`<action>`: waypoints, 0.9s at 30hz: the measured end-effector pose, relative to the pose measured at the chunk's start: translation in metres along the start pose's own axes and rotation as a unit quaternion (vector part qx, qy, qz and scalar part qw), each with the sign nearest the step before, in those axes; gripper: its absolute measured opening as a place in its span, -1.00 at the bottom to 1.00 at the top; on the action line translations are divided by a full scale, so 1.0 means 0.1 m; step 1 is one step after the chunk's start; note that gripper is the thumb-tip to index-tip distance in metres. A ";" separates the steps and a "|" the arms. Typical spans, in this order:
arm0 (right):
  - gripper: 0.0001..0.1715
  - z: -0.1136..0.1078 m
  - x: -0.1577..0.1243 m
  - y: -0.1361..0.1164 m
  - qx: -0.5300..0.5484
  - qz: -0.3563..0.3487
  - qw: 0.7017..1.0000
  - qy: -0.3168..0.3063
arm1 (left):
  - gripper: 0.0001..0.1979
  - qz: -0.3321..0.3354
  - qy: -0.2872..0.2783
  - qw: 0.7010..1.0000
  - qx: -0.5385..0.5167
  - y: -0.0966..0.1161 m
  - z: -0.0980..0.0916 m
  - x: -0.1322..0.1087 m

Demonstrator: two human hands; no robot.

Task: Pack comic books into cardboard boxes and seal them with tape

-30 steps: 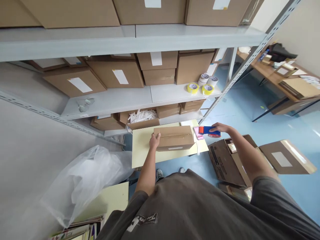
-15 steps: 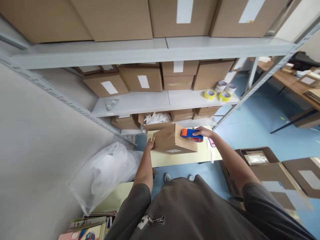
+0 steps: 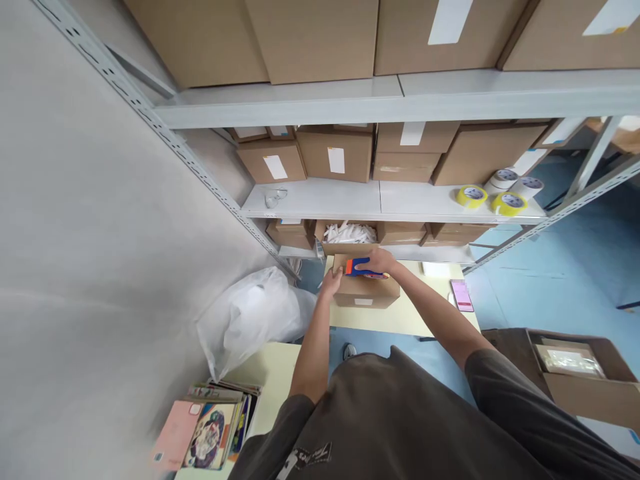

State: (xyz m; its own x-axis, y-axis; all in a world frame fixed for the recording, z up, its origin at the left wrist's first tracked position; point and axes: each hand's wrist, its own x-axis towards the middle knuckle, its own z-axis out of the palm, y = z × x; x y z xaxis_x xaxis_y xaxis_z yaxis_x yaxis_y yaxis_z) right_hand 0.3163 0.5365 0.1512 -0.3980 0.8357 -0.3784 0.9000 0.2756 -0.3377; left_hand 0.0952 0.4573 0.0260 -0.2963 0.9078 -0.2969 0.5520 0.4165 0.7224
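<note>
A closed cardboard box (image 3: 367,291) with a white label on its near side lies on the pale yellow table (image 3: 385,321). My right hand (image 3: 381,260) grips a blue and orange tape dispenser (image 3: 361,266), which rests against the box's top near its left end. At the box's left edge is my left hand (image 3: 332,281), closed on the cardboard with the thumb on top. Part of the tape roll shows below the dispenser's body; the rest is covered.
Grey shelving (image 3: 320,197) with cardboard boxes stands ahead, holding yellow tape rolls (image 3: 471,196). A phone (image 3: 461,295) lies on the table's right. White plastic bag (image 3: 265,310) and stacked books (image 3: 215,427) are left; an open carton (image 3: 575,353) stands right.
The tape dispenser has moved left across the box top in my right hand. The box now sits more squarely to me, and my view has shifted left.
</note>
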 end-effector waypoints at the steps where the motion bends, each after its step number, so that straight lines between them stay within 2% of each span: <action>1: -0.24 -0.01 -0.01 0.05 -0.011 0.016 1.000 0.001 | -0.33 -0.010 -0.010 1.000 -0.003 0.07 0.09 -0.02; 5: -0.17 -0.10 -0.14 0.47 0.009 0.055 0.998 -0.021 | -0.25 -0.010 -0.039 0.999 -0.004 0.37 0.46 -0.13; 8: -0.14 -0.22 -0.37 1.02 0.036 0.045 0.998 -0.029 | -0.27 0.008 -0.058 0.998 0.002 0.56 0.70 -0.19; 11: -0.13 -0.37 -0.81 1.85 0.061 0.049 0.997 -0.017 | -0.36 0.019 -0.067 0.998 0.009 0.65 0.86 -0.19; 13: -0.14 -0.47 -1.24 2.51 0.084 0.097 0.992 0.014 | -0.40 0.028 -0.067 0.997 0.009 0.67 0.95 -0.17; 15: -0.16 -0.52 -1.68 3.12 0.113 0.158 0.981 0.017 | -0.41 0.039 -0.067 0.997 0.005 0.71 1.06 -0.15; 18: -0.16 -0.51 -2.14 3.74 0.148 0.215 0.965 0.018 | -0.41 0.059 -0.082 0.995 0.003 0.84 1.24 -0.15; 20: -0.17 -0.46 -2.24 3.91 0.149 0.234 0.961 0.021 | -0.42 0.062 -0.095 0.994 0.008 0.94 1.35 -0.13; 22: -0.18 -0.40 -2.21 3.94 0.150 0.240 0.959 0.025 | -0.43 0.056 -0.098 0.994 0.008 1.01 1.39 -0.09; 24: -0.17 -0.34 -2.10 3.87 0.162 0.236 0.957 0.032 | -0.45 0.051 -0.095 0.994 -0.006 1.01 1.35 -0.01; 27: -0.14 -0.25 -1.90 3.59 0.204 0.219 0.953 0.044 | -0.48 0.058 -0.092 0.993 -0.052 0.87 1.16 0.13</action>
State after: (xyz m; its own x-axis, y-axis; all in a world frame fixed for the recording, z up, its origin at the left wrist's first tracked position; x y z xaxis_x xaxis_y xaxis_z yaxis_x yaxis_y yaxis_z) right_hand 0.7196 0.4888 0.1229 0.0331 0.8699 -0.4920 0.8250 -0.3017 -0.4778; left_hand 0.2294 0.5113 0.0129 -0.0820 0.9471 -0.3104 0.4876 0.3098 0.8163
